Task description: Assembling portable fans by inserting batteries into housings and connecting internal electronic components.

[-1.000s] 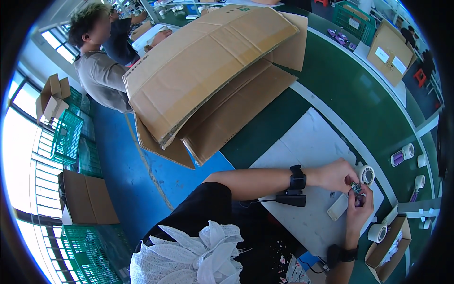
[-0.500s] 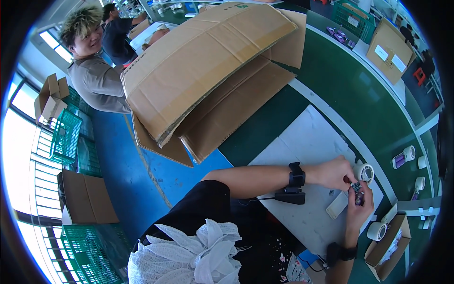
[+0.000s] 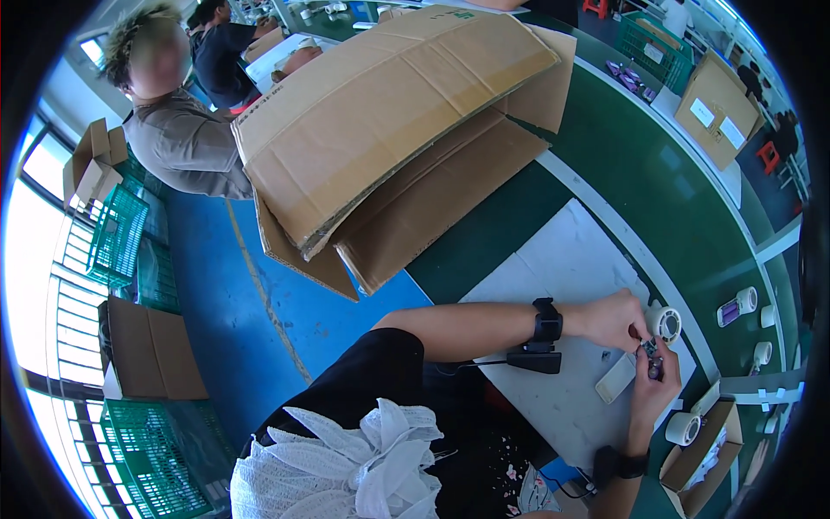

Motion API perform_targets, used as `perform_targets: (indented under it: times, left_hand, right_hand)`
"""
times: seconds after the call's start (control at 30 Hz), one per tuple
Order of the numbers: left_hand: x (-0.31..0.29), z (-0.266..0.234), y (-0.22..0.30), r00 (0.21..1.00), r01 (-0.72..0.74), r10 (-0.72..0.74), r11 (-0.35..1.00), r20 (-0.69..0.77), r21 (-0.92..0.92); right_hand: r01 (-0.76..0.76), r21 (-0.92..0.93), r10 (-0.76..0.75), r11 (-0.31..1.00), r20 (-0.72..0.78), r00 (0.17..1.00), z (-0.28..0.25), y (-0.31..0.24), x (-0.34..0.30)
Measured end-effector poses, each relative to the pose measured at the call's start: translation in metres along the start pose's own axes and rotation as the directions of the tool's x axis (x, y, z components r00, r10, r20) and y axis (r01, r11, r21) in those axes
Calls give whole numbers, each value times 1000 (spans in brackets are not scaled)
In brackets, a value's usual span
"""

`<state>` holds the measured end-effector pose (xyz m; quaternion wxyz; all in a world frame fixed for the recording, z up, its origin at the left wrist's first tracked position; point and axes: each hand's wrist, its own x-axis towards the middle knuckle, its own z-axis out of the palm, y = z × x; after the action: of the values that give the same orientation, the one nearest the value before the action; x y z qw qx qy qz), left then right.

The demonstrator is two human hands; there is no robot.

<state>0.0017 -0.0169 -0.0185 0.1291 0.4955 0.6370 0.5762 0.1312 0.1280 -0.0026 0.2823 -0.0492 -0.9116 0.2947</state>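
My left hand (image 3: 612,318) reaches across from the left, its fingers pinched at a small part with green and silver bits (image 3: 650,348). The part looks like a little electronic assembly, but its exact kind is too small to make out. My right hand (image 3: 654,394) comes up from below and grips the same part from the other side, with a shiny rounded piece at its fingers. Both hands are over the white work sheet (image 3: 536,277). A pale flat rectangular block (image 3: 616,378) lies on the sheet beside my right hand. Close beyond the fingers stands a white tape roll (image 3: 666,324).
A large open cardboard box (image 3: 389,112) fills the far side of the green table (image 3: 640,173). An open small carton (image 3: 705,458) and another roll (image 3: 683,427) are at the right. A person (image 3: 186,143) stands at the far left; green crates (image 3: 156,450) line the left.
The view has shifted slightly, so the big box sits a little further right. Both hands stay together on the small part, with only slight finger movement.
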Motion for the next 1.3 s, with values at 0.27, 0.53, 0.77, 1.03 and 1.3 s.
perform_targets:
  times: [0.27,0.53,0.77,1.03,1.3]
  left_hand:
    - [-3,-1,4,1000,-10,10,1000,-7,-29]
    - [-2,0,4,996,76,-71,991,53,-107]
    - [-2,-2,5,996,76,-69,986,49,-151]
    - [-4,0,-5,999,-37,38,999,32,-16]
    - [-1,2,-4,995,-93,94,996,18,-4]
  right_hand:
    - [-29,28,28,999,15,999,-2,1,-3]
    - [-13,61,13,998,3,1000,0,5,-5]
    - [-3,46,1,999,32,999,0,12,-4]
    - [19,51,-20,999,20,1000,3,4,-3]
    - [12,45,-11,999,-12,1000,3,9,-4]
